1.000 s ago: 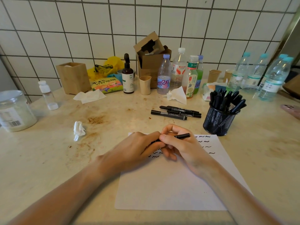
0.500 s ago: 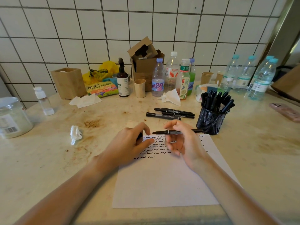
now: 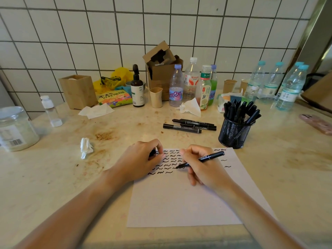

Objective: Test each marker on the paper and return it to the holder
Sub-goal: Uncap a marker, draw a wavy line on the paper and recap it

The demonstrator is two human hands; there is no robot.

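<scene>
A white sheet of paper (image 3: 179, 203) lies on the counter, its top part covered with rows of black squiggles. My right hand (image 3: 204, 168) grips an uncapped black marker (image 3: 210, 157), tip down on the paper near the squiggles. My left hand (image 3: 142, 160) rests on the paper's top left corner, fingers pinched on the black cap (image 3: 153, 152). A black mesh holder (image 3: 233, 133) with several black markers stands at the paper's top right. Three more black markers (image 3: 190, 125) lie loose on the counter behind the paper.
Bottles (image 3: 190, 81), paper cups (image 3: 156, 97), a cardboard box (image 3: 161, 69) and a wooden box (image 3: 78, 91) line the tiled wall. Crumpled tissues (image 3: 86, 147) lie left of the paper, a plastic jar (image 3: 16, 128) at far left, a phone (image 3: 318, 124) at far right.
The marker was uncapped: my hands pulled apart, the cap staying in my left hand. My right hand turned the marker and brought its tip down onto the paper.
</scene>
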